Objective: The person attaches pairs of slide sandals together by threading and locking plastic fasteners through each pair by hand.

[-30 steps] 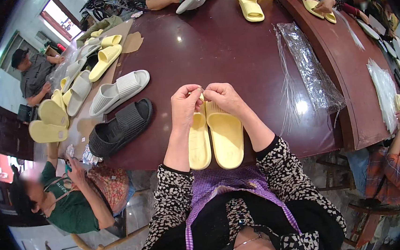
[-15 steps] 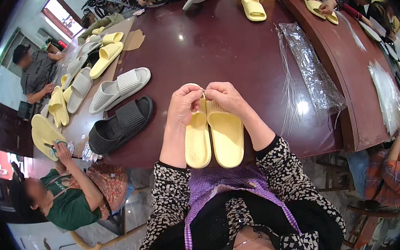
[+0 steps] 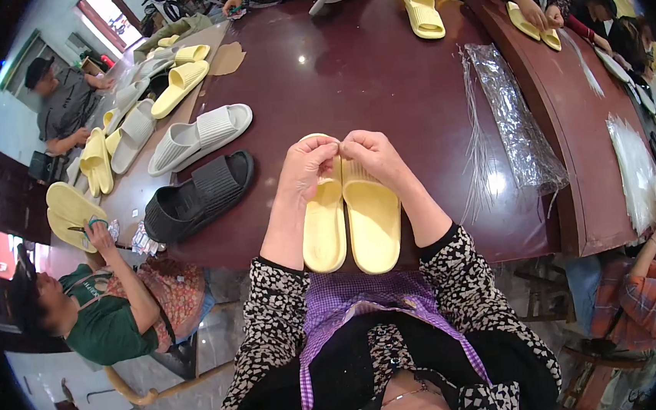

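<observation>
A pair of yellow slippers lies side by side in front of me, at the table's near edge: the left slipper (image 3: 324, 240) and the right slipper (image 3: 376, 236). Over their straps, my left hand (image 3: 311, 166) and my right hand (image 3: 374, 156) meet with thumbs and fingers pinched together, close to the gap between the slippers. What the fingertips grip is too small to make out. The hands cover most of both straps. To the left lie a black slipper (image 3: 202, 197) and a grey slipper (image 3: 201, 139).
More yellow and grey slippers (image 3: 131, 137) crowd the left side, where a co-worker holds a yellow slipper (image 3: 71, 216) and scissors. Thin clear strands (image 3: 478, 147) and a clear plastic bag (image 3: 512, 121) lie right, beside a raised ledge (image 3: 537, 73). Another yellow slipper (image 3: 422, 12) sits far off.
My hands stay pinched above the slippers, fingertips slightly higher and closer together. The view has shifted a little. The co-worker's yellow slipper at left has tilted slightly.
</observation>
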`<act>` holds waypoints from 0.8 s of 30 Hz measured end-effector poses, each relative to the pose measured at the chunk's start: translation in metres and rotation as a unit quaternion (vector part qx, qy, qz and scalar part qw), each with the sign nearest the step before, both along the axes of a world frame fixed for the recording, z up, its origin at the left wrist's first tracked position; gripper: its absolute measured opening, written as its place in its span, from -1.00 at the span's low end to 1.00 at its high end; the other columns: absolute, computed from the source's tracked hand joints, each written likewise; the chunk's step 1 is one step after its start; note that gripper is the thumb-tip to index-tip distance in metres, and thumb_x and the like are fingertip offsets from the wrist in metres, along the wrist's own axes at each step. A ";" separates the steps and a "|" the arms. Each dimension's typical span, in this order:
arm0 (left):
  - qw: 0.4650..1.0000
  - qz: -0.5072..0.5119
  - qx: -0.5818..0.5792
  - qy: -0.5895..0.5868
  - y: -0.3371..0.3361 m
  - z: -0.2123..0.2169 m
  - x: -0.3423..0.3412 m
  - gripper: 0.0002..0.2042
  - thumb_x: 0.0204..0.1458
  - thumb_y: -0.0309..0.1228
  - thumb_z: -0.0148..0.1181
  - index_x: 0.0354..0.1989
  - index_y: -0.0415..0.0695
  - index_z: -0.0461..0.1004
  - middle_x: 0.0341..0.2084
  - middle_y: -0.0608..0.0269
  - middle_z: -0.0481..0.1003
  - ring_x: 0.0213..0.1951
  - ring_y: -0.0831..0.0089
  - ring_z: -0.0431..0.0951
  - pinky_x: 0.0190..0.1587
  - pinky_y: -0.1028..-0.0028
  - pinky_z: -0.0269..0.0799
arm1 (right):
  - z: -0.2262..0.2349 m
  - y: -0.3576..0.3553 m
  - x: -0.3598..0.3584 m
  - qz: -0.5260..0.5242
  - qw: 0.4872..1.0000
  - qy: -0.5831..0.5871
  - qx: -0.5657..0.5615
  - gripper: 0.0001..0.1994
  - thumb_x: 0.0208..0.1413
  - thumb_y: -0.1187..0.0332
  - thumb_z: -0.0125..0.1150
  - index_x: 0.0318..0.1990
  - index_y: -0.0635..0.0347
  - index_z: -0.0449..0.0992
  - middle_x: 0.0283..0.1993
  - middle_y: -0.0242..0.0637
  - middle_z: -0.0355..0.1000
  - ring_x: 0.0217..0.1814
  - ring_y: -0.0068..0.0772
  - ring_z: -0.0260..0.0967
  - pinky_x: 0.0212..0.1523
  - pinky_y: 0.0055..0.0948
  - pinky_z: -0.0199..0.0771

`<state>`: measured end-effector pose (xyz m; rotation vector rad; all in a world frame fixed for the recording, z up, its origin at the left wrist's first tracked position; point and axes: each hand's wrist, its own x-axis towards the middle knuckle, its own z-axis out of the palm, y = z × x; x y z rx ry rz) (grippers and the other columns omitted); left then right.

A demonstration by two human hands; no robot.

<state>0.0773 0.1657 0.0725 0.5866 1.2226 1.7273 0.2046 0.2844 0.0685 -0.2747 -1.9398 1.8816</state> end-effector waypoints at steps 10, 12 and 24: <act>0.920 0.369 0.004 0.135 -0.079 -0.017 -0.025 -0.72 0.01 -0.59 0.07 -0.05 -0.29 0.39 -0.25 0.26 0.46 -0.40 0.55 0.46 -0.37 0.59 0.40 | 0.037 -0.032 0.051 -0.148 0.969 -0.026 0.196 -0.88 0.07 0.49 0.12 -0.26 0.29 0.53 -0.32 -0.23 0.48 -0.32 -0.46 0.43 -0.31 -0.53 0.40; 0.877 0.414 -0.066 0.235 -0.110 -0.035 -0.035 -0.72 -0.01 -0.58 0.08 -0.07 -0.29 0.40 -0.20 0.19 0.44 -0.31 0.45 0.47 -0.27 0.51 0.41 | 0.048 -0.057 0.061 -0.038 0.965 -0.106 0.237 -0.82 0.07 0.44 0.12 -0.17 0.24 0.51 -0.31 -0.15 0.47 -0.27 -0.34 0.45 -0.28 -0.42 0.42; 0.499 0.571 -0.322 0.566 -0.249 -0.020 -0.140 -0.47 -0.11 -0.25 0.26 0.01 -0.31 0.32 -0.02 -0.18 0.33 0.04 -0.05 0.30 0.09 0.17 0.21 | -0.012 -0.082 0.040 -0.119 0.797 -0.149 0.573 -0.71 0.06 0.32 0.11 -0.07 0.20 0.41 -0.39 -0.12 0.41 -0.24 -0.13 0.38 -0.16 -0.15 0.33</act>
